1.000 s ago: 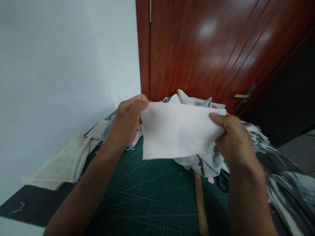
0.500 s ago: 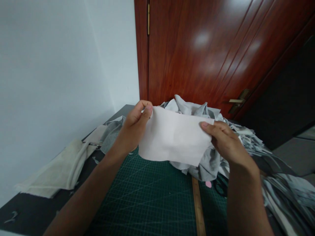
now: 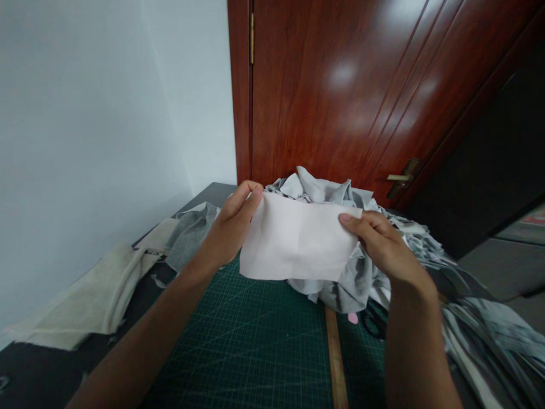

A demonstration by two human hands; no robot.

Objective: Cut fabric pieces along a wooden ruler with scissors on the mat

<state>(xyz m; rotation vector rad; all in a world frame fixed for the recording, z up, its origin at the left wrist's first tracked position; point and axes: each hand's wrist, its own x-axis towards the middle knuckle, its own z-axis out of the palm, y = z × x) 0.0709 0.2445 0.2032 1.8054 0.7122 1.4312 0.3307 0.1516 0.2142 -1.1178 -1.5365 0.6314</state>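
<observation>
Saw a pale pinkish cloth (image 3: 298,241) held up and spread out above the surface (image 3: 215,193), before a grey-and-white fabric heap (image 3: 343,295) at the far edge. Noted thumb and fingers of the left hand (image 3: 234,221) clamped on its upper left corner, those of the right hand (image 3: 387,244) clamped near its upper right. Logged a green mat (image 3: 255,335) below, bearing a ruler (image 3: 336,363) running up to the heap. Recorded cream fabric (image 3: 80,307) along the left edge, strips (image 3: 489,335) toward the right edge.
</observation>
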